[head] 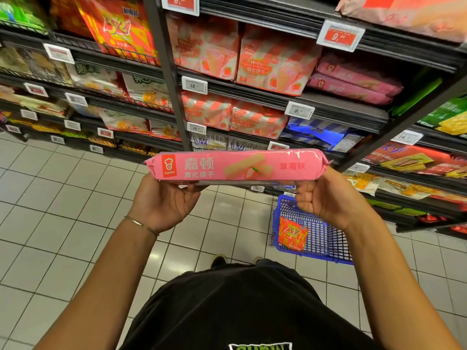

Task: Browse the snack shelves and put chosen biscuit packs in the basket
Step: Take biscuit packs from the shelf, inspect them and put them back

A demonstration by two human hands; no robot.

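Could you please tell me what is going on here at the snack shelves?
A person stands facing the snack shelves and holds a pink wafer pack level, label towards them. The left hand grips its left end and the right hand its right end. A blue basket sits on the tiled floor below the right hand, with one orange-red snack pack in it. The pink pack is not yet in the basket.
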